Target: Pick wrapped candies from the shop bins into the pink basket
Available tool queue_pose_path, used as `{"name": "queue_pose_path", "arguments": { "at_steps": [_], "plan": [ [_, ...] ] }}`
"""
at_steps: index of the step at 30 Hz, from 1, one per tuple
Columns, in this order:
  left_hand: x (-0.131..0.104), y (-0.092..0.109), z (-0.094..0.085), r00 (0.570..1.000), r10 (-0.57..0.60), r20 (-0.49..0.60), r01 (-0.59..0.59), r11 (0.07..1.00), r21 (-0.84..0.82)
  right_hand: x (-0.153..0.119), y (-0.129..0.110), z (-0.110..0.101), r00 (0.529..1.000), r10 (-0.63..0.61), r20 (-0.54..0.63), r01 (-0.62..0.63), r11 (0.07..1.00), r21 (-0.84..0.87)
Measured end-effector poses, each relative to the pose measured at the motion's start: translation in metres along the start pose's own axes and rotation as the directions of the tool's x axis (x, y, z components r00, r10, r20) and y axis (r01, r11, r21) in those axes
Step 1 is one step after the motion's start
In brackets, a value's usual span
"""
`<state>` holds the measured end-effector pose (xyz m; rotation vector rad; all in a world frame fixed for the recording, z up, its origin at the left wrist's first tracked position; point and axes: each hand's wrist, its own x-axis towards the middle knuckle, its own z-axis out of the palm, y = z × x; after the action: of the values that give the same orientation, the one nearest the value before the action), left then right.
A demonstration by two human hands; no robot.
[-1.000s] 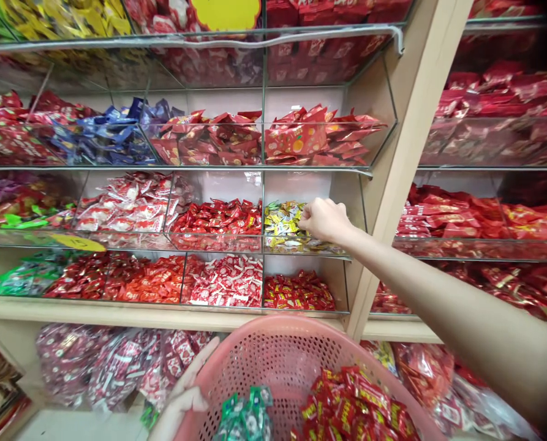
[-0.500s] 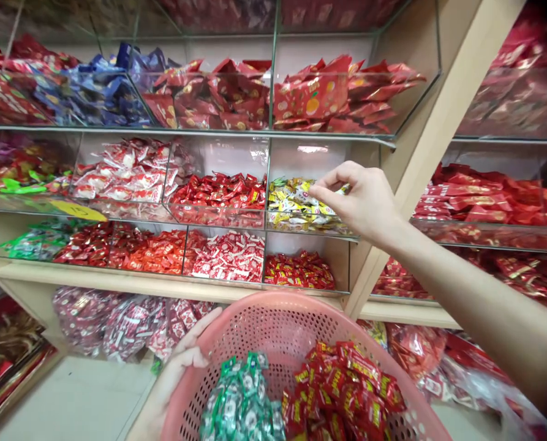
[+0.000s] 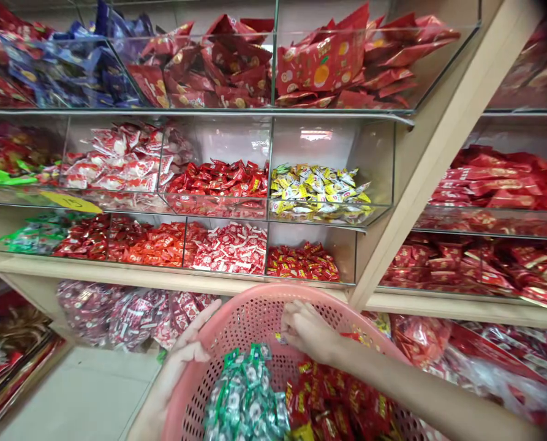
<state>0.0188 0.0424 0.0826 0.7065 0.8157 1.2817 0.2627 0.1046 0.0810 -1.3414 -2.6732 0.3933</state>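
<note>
While the left hand [image 3: 181,356] clamps the rim of the pink basket [image 3: 250,313], the right hand [image 3: 306,331] hangs inside, curled (whether around anything, I cannot tell), near green-wrapped sweets [image 3: 242,398] and red-wrapped sweets [image 3: 315,392] lying there.

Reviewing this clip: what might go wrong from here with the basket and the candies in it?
The left hand is at one side of the pink basket, and no other support shows, so it might tilt.

The right hand is inside, a bit of yellow wrapper by its fingers; that candy could mix with the green-wrapped candies.

The right forearm passes above the red-wrapped candies and might knock some.
</note>
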Motion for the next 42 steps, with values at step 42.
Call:
{"name": "queue_pose_path", "arguments": {
  "at_steps": [42],
  "plan": [
    [0.012, -0.006, -0.013, 0.997, 0.016, 0.073, -0.019, 0.999, 0.038, -0.002, 0.037, -0.212, 0.621, -0.016, -0.784, -0.130, 0.984, -0.123]
  ]
}}
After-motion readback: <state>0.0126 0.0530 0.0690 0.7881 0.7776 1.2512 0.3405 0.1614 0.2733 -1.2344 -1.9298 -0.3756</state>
